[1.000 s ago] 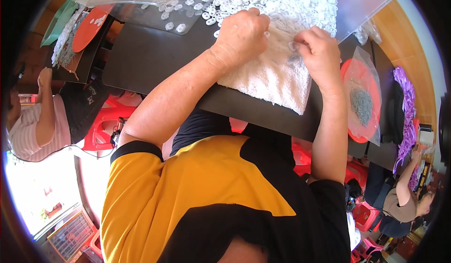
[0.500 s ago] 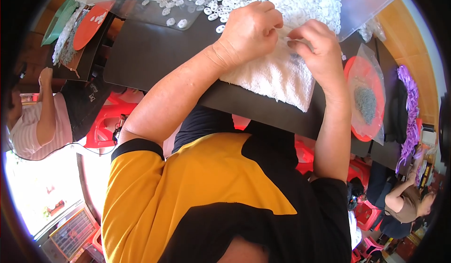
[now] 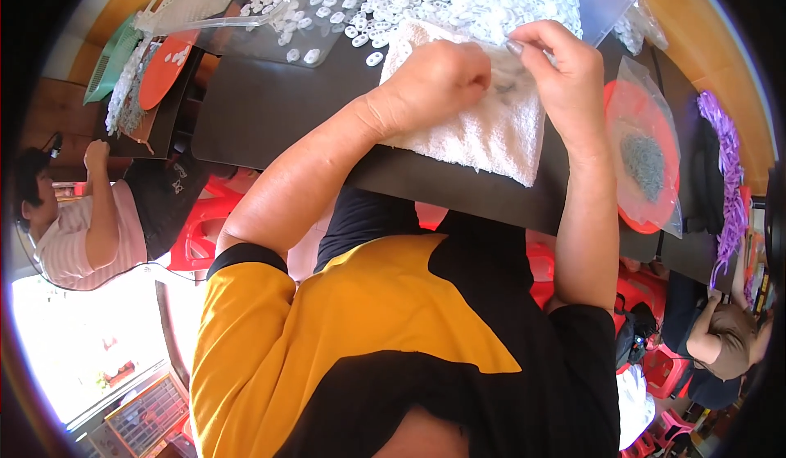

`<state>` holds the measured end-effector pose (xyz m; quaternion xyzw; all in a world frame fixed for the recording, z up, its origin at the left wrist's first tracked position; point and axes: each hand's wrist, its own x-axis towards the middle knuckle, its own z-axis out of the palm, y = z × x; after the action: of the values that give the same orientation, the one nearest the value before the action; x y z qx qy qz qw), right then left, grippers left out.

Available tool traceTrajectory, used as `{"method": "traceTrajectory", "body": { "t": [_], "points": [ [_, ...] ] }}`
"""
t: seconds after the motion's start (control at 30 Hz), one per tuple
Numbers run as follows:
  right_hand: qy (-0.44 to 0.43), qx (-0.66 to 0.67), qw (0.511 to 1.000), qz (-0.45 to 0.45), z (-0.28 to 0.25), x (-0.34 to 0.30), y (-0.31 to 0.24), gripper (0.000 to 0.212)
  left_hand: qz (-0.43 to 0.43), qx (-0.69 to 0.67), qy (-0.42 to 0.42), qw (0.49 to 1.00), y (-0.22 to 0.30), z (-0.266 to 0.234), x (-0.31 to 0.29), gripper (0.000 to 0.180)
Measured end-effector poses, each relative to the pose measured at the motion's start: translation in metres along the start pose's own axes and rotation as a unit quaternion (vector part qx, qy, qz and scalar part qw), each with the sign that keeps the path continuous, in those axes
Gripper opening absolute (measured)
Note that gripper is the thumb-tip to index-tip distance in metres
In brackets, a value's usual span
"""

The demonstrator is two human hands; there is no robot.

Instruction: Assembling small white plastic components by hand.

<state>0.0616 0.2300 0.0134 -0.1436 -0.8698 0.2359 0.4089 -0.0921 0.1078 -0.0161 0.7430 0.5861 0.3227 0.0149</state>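
A white terry towel point(image 3: 495, 143) lies on the dark table's near edge in front of me. Over its left part is my left hand point(image 3: 440, 80), fingers curled closed; whatever they hold is hidden. My right hand point(image 3: 567, 69) hovers above the towel's right side, with thumb and forefinger pinched together on something too small to make out. Just beyond both hands is a heap of small white oval plastic pieces with two holes point(image 3: 491, 0). A few loose ones lie left of the towel's far corner.
A clear plastic tray point(image 3: 319, 45) of similar white pieces stands at far left. To the right, a red plate point(image 3: 612, 122) holds a clear bag of small grey pieces point(image 3: 643, 163). Purple strips point(image 3: 727, 180) hang farther right. Co-workers sit at both sides; one wears a striped shirt point(image 3: 115, 237).
My left hand has come nearer to me over the towel, uncovering its far left corner. The right hand remains pinched near the same place. The whole view has shifted slightly.
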Motion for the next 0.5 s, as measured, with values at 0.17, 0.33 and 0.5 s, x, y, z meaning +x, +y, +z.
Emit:
{"method": "traceTrajectory", "body": {
  "t": [0.17, 0.33, 0.5],
  "points": [
    [-0.047, 0.186, 0.97, 0.148, -0.004, -0.002, 0.001, 0.01, -0.28, -0.372, 0.032, 0.884, 0.018, -0.022, 0.008, 0.01],
    [-0.177, 0.182, 0.947, 0.199, -0.001, 0.0, -0.001, 0.021, -0.223, -0.348, 0.09, 0.906, 0.013, -0.013, 0.004, 0.01],
    [-0.204, 0.233, 0.925, 0.222, 0.002, 0.0, -0.006, 0.024, -0.196, -0.331, 0.133, 0.913, 0.009, -0.007, 0.002, 0.016]
  ]
}}
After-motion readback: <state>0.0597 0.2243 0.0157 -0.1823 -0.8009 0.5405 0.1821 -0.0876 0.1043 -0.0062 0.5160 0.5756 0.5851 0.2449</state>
